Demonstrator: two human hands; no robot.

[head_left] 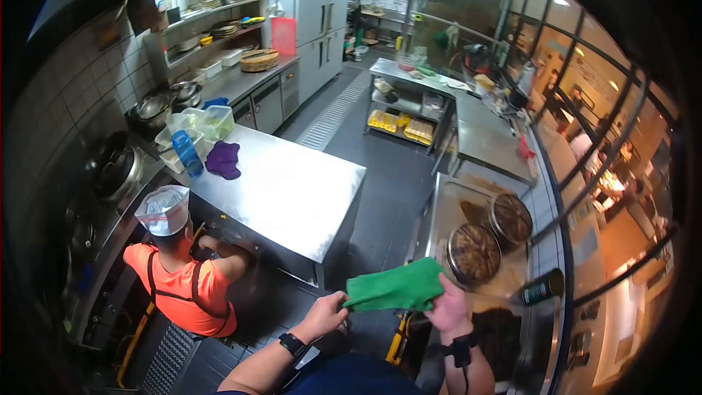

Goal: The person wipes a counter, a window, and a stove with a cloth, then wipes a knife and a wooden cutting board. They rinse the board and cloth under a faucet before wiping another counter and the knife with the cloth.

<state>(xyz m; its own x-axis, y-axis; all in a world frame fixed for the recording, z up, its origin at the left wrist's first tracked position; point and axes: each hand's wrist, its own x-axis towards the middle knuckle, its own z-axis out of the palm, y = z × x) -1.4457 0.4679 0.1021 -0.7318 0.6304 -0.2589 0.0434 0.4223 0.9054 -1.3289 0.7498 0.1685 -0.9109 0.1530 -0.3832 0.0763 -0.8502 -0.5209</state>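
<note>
A green cloth point(395, 285) is stretched between my two hands in front of me, above the floor and beside the counter on the right. My left hand point(329, 314) pinches its left edge between thumb and fingers. At the other end, my right hand point(448, 307) grips the cloth, its fingers partly hidden behind the fabric. Close to my right hand, two round pans with browned contents, the nearer pan point(474, 253) and the farther pan point(510, 219), rest on the metal counter point(453, 197). A dark bottle or can point(542, 287) lies tilted beside them.
A co-worker point(183, 278) in an orange shirt and paper hat crouches at the left. Beyond stands a steel table point(285, 190) with a purple cloth point(223, 159), a blue bottle point(187, 152) and plastic containers point(212, 124). A drain grate point(333, 117) runs along the dark floor.
</note>
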